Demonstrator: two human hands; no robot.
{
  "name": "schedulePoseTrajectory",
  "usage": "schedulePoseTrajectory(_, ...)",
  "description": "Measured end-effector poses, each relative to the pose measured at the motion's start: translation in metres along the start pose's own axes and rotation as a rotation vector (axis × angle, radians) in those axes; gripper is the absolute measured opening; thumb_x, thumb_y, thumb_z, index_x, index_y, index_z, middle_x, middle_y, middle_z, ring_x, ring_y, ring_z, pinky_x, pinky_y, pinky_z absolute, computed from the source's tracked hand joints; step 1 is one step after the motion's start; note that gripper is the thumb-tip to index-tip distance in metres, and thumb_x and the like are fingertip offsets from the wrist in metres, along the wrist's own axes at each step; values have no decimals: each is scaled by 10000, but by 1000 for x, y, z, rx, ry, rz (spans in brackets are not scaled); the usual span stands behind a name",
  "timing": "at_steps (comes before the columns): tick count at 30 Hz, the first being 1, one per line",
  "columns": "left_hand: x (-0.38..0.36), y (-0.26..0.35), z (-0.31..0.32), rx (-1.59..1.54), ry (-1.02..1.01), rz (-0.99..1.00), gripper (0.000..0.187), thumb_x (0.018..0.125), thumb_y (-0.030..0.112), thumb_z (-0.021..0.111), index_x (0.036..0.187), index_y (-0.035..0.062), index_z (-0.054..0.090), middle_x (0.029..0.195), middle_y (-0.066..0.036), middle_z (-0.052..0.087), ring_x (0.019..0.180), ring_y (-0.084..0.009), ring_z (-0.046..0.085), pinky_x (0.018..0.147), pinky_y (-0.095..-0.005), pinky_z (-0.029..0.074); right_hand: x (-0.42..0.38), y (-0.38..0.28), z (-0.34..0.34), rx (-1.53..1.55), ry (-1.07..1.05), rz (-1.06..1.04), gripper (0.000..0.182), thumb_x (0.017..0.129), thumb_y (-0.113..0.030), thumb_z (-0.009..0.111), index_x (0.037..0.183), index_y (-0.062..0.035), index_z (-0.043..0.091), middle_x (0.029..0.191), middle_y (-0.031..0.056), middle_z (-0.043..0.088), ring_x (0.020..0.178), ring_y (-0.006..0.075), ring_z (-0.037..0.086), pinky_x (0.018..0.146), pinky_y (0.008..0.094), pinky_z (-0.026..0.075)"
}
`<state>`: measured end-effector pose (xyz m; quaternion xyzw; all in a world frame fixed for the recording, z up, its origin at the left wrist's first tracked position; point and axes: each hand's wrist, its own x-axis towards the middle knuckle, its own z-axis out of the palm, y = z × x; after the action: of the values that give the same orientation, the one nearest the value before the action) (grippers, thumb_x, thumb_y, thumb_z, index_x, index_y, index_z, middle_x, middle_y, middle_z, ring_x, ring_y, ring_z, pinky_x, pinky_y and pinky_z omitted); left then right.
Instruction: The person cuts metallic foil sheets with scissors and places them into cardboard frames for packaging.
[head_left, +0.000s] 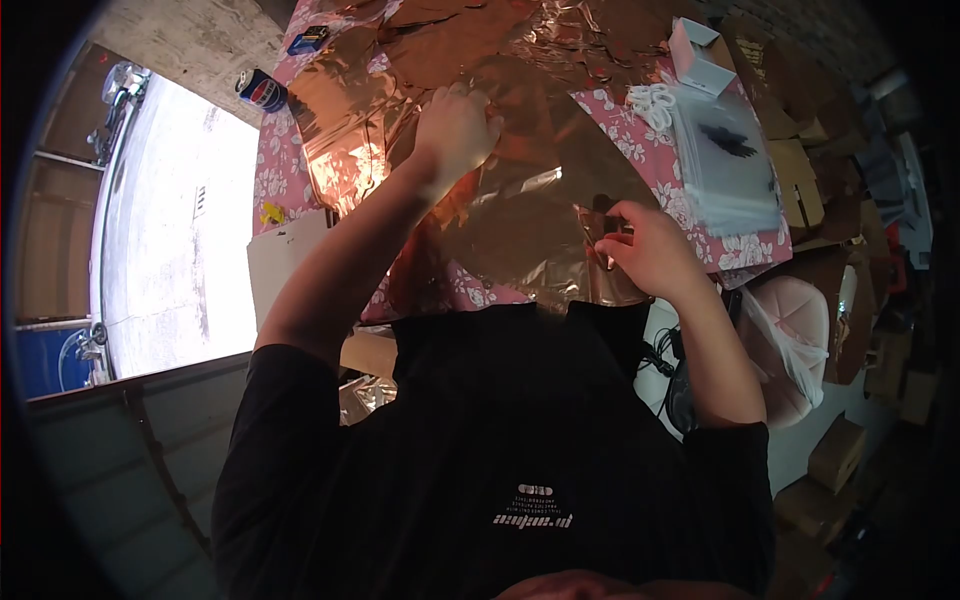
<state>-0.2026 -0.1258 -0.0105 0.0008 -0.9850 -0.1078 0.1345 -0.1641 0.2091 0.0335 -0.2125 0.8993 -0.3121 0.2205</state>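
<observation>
Shiny copper-coloured foil (530, 215) covers much of a table with a pink floral cloth (640, 150). My left hand (457, 125) rests on the foil near its upper middle, fingers bent; its fingertips are hard to make out. At the lower right part of the foil, my right hand (645, 245) pinches the foil edge between thumb and fingers. The foil there is lifted and creased. More crumpled foil lies beyond my left hand and to its left.
A soda can (261, 90) and a small blue box (308, 40) are at the upper left. At the right are a white box (702, 56), white cords (652, 105) and clear plastic bags (725, 165). A pinkish stool (785, 340) stands beside the table.
</observation>
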Motion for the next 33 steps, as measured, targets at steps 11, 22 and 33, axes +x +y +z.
schedulePoseTrajectory(11,8,8,-1,61,-7,15,382,952,333,732,1175,22,741,1258,-194,693,1234,-379,627,1038,-495,530,-10,5,5,-140,165,-49,327,910,-96,779,1209,-6,685,1078,202,760,962,366,764,841,453,584)
schedulePoseTrajectory(22,14,3,9,9,-4,55,361,946,303,742,1169,18,738,1187,-211,716,1154,-411,667,1004,-494,551,-16,0,9,-311,235,-34,406,867,-155,833,1223,-25,687,1160,195,733,1071,399,711,888,494,572)
schedulePoseTrajectory(33,15,-4,-8,-24,281,151,296,952,297,718,1068,28,760,1188,-195,719,1165,-372,659,1032,-458,541,-29,-35,19,-352,440,-317,551,872,-145,833,1356,19,628,1453,197,634,1425,399,556,1180,479,477)
